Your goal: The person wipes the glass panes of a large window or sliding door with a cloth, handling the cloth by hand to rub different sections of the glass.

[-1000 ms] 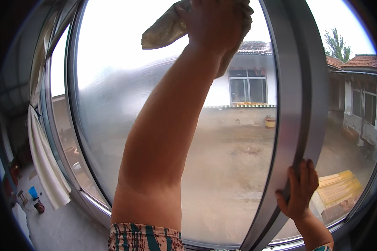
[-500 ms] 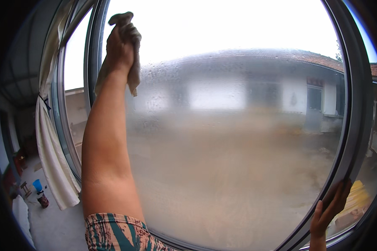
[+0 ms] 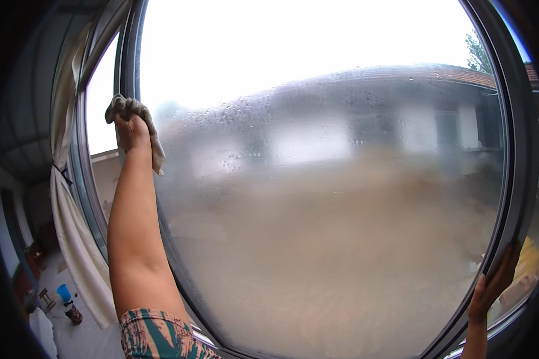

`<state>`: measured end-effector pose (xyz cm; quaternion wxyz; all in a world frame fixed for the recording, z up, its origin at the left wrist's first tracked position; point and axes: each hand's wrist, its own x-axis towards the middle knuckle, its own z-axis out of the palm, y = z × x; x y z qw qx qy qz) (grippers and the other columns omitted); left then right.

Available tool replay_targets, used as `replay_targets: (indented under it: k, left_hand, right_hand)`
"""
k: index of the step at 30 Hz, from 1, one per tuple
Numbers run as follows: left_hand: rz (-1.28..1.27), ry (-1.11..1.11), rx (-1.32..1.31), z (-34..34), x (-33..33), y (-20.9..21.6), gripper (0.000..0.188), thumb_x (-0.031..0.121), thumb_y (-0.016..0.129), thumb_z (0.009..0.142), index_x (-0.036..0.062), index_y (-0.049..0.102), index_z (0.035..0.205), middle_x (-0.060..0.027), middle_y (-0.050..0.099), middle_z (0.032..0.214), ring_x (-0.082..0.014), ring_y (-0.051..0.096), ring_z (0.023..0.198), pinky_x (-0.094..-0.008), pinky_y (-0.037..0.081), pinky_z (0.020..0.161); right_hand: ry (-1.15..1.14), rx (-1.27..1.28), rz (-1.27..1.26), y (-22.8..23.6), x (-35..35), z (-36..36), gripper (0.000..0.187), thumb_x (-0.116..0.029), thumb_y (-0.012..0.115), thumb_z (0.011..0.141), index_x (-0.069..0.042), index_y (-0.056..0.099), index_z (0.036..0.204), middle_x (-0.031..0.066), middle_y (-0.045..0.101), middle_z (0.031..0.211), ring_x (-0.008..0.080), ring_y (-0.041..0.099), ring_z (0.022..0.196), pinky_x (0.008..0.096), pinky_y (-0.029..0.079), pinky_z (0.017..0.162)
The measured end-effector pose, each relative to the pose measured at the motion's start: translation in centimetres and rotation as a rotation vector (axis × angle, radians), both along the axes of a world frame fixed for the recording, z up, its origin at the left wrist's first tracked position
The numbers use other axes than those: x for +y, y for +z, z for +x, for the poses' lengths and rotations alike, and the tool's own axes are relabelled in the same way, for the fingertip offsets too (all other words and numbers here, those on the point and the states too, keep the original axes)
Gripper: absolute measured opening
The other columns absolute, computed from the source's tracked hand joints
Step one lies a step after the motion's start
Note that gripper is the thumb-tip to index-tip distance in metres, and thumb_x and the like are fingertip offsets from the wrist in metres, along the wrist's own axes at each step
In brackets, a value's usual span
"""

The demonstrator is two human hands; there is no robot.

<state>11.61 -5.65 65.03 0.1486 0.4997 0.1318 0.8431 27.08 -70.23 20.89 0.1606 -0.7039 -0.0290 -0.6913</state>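
Observation:
My left arm is stretched up to the left, its hand (image 3: 133,133) closed around a grey-beige cloth (image 3: 154,143). Part of the cloth bunches above the fingers and a corner hangs down beside the wrist. Hand and cloth are at the left edge of a large window pane (image 3: 335,239), by its dark frame. The glass is fogged and dotted with water drops, mostly across its upper middle. At the lower right, my right hand (image 3: 491,290) grips the window frame (image 3: 517,197), its thumb on the near side; the fingertips are partly hidden in shadow.
A tied pale curtain (image 3: 72,209) hangs left of the window. Beyond it on the floor stand a blue container (image 3: 64,292), a dark patterned cylinder (image 3: 73,313) and a small stool (image 3: 47,298). Through the glass, a low tiled-roof building (image 3: 401,84) shows blurred.
My left hand has moved down and to the left with the cloth, from high on the pane to its left frame. The view has shifted slightly; my right hand stays on the frame.

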Motion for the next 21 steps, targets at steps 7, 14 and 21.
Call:
replay_targets:
  k: [7, 14, 21]
  left_hand:
    - [0.455, -0.127, 0.194, 3.7, -21.8, 0.5, 0.064, 0.057, 0.043, 0.092, 0.0140, 0.038, 0.139, -0.0179, 0.057, 0.122, -0.0340, 0.055, 0.115, -0.0404, 0.040, 0.102]
    - [1.063, 0.259, -0.467, 11.5, -38.9, 1.0, 0.022, 0.008, 0.055, 0.087, 0.0070, 0.057, 0.109, -0.0126, 0.061, 0.093, -0.0306, 0.059, 0.085, -0.0393, 0.047, 0.074]
    - [1.086, -0.224, -0.171, 12.6, -52.1, -4.1, 0.023, 0.016, 0.050, 0.089, 0.0076, 0.060, 0.108, -0.0139, 0.061, 0.100, -0.0305, 0.055, 0.097, -0.0453, 0.040, 0.089]
  right_hand:
    - [-0.003, 0.011, -0.009, 0.7, 0.0, -0.7, 0.069, -0.048, 0.028, 0.094, -0.003, 0.024, 0.146, 0.0214, 0.022, 0.151, 0.0388, 0.023, 0.138, 0.0490, 0.017, 0.111]
    - [0.030, 0.091, -0.057, 0.9, 0.7, -1.8, 0.069, -0.044, 0.031, 0.095, 0.004, 0.026, 0.143, 0.0293, 0.022, 0.147, 0.0454, 0.022, 0.136, 0.0517, 0.017, 0.108]
    - [0.076, 0.096, -0.101, 1.2, 0.6, -1.8, 0.062, -0.041, 0.036, 0.095, -0.001, 0.031, 0.142, 0.0314, 0.024, 0.145, 0.0484, 0.024, 0.134, 0.0554, 0.018, 0.105]
